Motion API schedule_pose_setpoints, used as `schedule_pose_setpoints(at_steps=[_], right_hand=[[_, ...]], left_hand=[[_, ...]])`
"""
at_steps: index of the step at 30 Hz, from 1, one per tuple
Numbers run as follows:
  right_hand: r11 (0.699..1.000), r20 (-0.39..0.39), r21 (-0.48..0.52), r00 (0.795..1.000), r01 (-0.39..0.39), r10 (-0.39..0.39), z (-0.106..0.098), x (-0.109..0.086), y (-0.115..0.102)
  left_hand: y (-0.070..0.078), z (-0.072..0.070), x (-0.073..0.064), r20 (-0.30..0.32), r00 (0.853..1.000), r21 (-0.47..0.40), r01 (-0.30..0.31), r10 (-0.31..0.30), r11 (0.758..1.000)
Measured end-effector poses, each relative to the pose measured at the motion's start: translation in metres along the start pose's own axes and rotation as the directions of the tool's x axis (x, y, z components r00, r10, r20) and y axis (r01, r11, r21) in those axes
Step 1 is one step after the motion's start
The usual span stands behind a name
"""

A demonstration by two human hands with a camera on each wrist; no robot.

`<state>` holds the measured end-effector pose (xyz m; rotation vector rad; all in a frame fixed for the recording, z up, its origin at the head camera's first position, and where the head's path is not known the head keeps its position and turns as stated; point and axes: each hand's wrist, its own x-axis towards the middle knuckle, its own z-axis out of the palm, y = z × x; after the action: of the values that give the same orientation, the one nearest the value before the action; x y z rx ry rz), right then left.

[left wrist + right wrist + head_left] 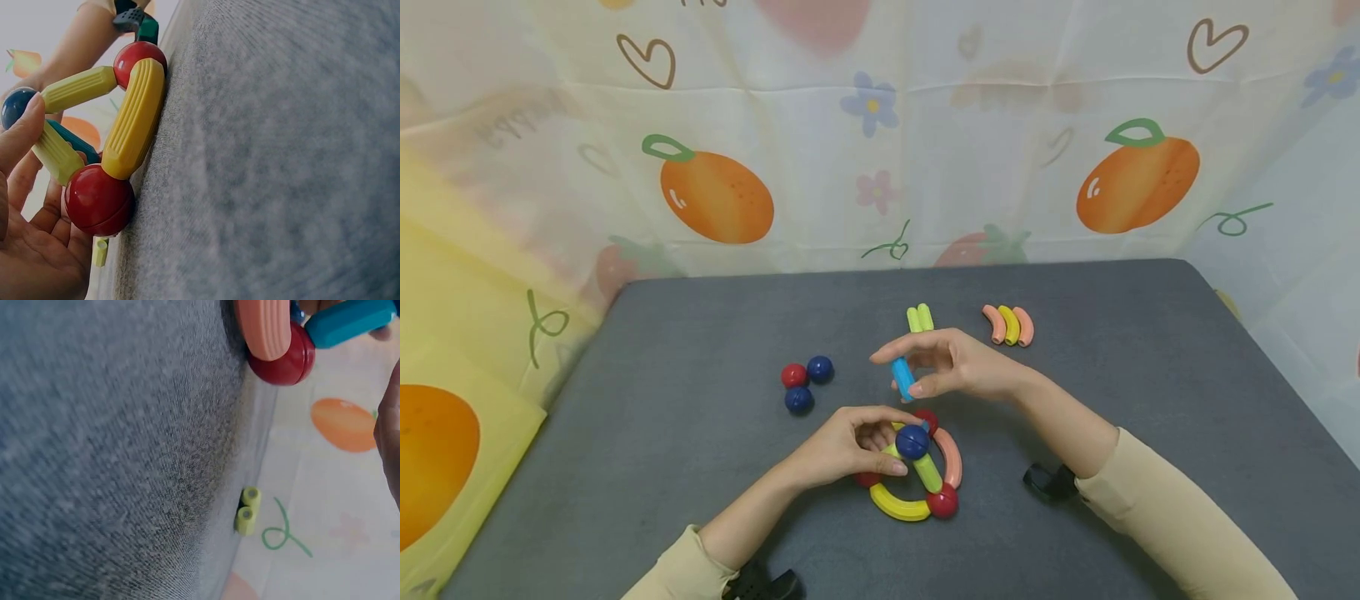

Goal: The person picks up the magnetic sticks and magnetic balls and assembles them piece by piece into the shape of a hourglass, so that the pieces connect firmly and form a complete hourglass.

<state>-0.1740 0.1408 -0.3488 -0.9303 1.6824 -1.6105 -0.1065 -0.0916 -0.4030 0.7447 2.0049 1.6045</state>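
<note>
A magnetic ball-and-rod frame stands on the table: red balls (942,502) joined by a curved yellow rod (134,119) and a curved pink rod (265,328) form its base. Straight yellow-green rods (80,89) and a teal rod (350,322) slope up to a dark blue ball (913,442) at the peak. My left hand (850,446) holds that top ball between thumb and fingers. Above and behind the frame, my right hand (962,364) pinches a separate light blue rod (903,379) by its ends, apart from the frame.
Left of the frame lie one loose red ball (793,375) and two dark blue balls (821,369). Two yellow-green rods (247,519) lie behind the right hand. Farther right are curved pink and yellow rods (1009,326). A printed curtain (910,167) hangs behind the grey table (700,333).
</note>
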Motion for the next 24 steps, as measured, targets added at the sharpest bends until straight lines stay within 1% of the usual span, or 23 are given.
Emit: schedule_pose_setpoints(at_steps=[3,6,10,16,20,24], right_hand=[[0.999,0.032,-0.03,0.999,0.02,-0.019,0.005,-0.003,-0.002],[0.999,0.041,-0.031,0.999,0.032,-0.031,0.01,-0.004,-0.003],[1.0,0.038,-0.013,0.999,0.015,-0.015,0.015,-0.003,-0.005],[0.999,0.049,-0.043,0.999,-0.015,0.017,0.017,-0.003,-0.003],[0.999,0.034,-0.037,0.999,-0.032,0.033,0.017,-0.004,-0.002],[0.999,0.018,-0.036,0.999,-0.037,0.037,0.016,-0.004,-0.003]], left_hand=[[0.0,0.0,0.0,-0.002,1.0,0.007,-0.005,0.005,1.0],[0.001,-0.001,-0.001,-0.007,1.0,0.025,-0.006,0.006,1.0],[0.001,-0.001,-0.002,-0.01,1.0,0.043,0.0,0.001,0.999],[0.003,-0.001,-0.002,-0.021,1.0,0.047,0.006,-0.005,0.999],[0.002,0.0,-0.003,-0.041,0.999,0.021,-0.021,0.021,1.0],[0.002,0.002,-0.005,-0.078,0.994,-0.067,-0.079,0.073,0.995]])
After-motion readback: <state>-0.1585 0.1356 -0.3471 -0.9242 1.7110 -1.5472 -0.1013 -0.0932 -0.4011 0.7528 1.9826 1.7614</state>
